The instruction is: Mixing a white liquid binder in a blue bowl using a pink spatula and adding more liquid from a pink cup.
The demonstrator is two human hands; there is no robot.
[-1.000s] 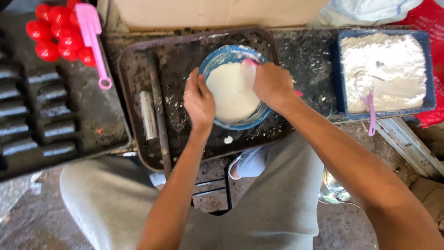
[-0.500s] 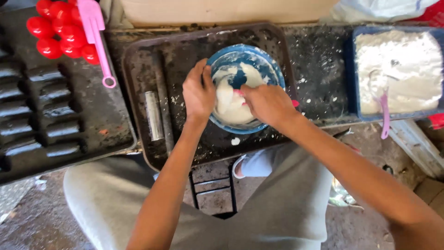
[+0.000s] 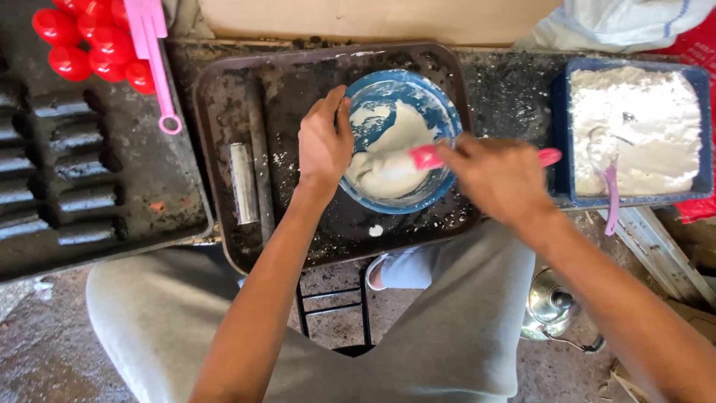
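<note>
A blue bowl [image 3: 440, 112] holding thick white paste [image 3: 388, 160] stands on a dark, stained metal tray [image 3: 231, 82]. My left hand [image 3: 324, 142] grips the bowl's left rim. A pink spatula [image 3: 426, 157] is held in my right hand [image 3: 500, 175], its blade in the paste at the bowl's right side and its handle end sticking out to the right.
A blue tub of white powder [image 3: 634, 127] with a lilac scoop [image 3: 608, 175] sits at right. Left lies a black mould [image 3: 67, 172] with oblong cavities, red balls [image 3: 82, 41], a pink spatula [image 3: 153, 52]. A metal tube [image 3: 244, 183] rests on the tray. A kettle [image 3: 552, 302] stands below.
My right hand has pulled from over the bowl toward its right edge, dragging the spatula through the paste. More of the blue bowl bottom shows. The left hand keeps its hold on the rim.
</note>
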